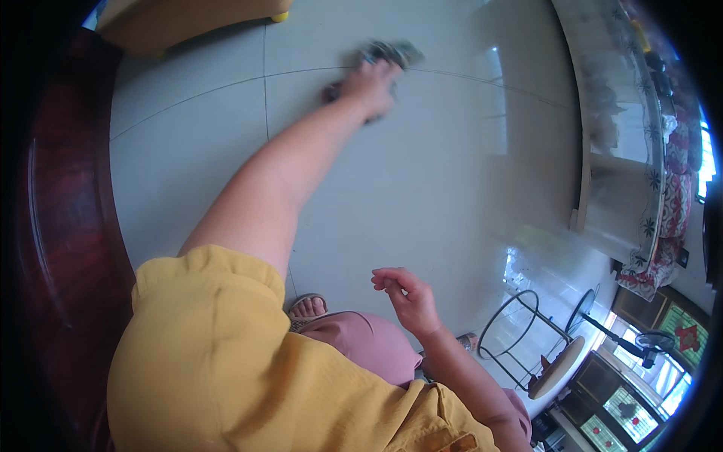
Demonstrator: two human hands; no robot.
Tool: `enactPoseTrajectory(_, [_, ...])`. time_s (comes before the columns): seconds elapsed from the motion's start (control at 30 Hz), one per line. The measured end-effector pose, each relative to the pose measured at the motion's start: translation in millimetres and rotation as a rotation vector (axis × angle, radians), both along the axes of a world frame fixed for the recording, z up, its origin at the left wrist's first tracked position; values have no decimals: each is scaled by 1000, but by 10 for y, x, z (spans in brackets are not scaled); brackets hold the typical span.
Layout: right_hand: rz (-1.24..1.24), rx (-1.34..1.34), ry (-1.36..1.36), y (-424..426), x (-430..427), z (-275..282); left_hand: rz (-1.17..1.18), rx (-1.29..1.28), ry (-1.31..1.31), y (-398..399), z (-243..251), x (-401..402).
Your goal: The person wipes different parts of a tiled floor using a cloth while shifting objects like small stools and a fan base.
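Note:
My left hand (370, 85) reaches far forward and rests on a crumpled dark patterned cloth (390, 53) on the tiled floor (361, 186). Hand and cloth are blurred, and part of the cloth is hidden under the fingers. Closer to my body, my right hand (408, 299) hangs in the air above the tiles with its fingers loosely curled and nothing in it. Below it, my knee in pink trousers (364, 344) and a sandalled foot (308, 307) show.
A dark red wooden piece of furniture (68, 198) borders the left side. At the upper left stands a tan item (192, 22) with yellow feet. A table with a patterned clear cover (621, 186) runs along the right. A round-seated stool (556, 367) and a standing fan (618, 342) are lower right.

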State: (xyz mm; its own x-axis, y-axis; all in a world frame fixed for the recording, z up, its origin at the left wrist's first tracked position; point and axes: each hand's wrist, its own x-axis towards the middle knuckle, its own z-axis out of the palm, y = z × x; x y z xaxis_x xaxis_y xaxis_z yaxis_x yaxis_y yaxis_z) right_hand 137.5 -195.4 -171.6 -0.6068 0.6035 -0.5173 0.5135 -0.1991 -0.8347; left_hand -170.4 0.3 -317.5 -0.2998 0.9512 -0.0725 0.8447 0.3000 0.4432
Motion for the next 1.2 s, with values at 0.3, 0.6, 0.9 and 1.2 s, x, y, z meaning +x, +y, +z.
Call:
enactPoseTrajectory(0.3, [128, 52, 28, -5, -234, -85, -890, 188, -184, -1428, -117, 675])
enactPoseTrajectory(0.6, [183, 7, 10, -64, -287, -192, 59, 192, 197, -1751, -165, -1182])
enactPoseTrajectory(0.9, [190, -14, 13, 31, -332, -170, 1047, -132, 286, -3216, -273, -2520])
enactPoseTrajectory(1.2, [218, -79, 6, -22, -213, -338, 1258, -192, 244, -3997, -406, -2324])
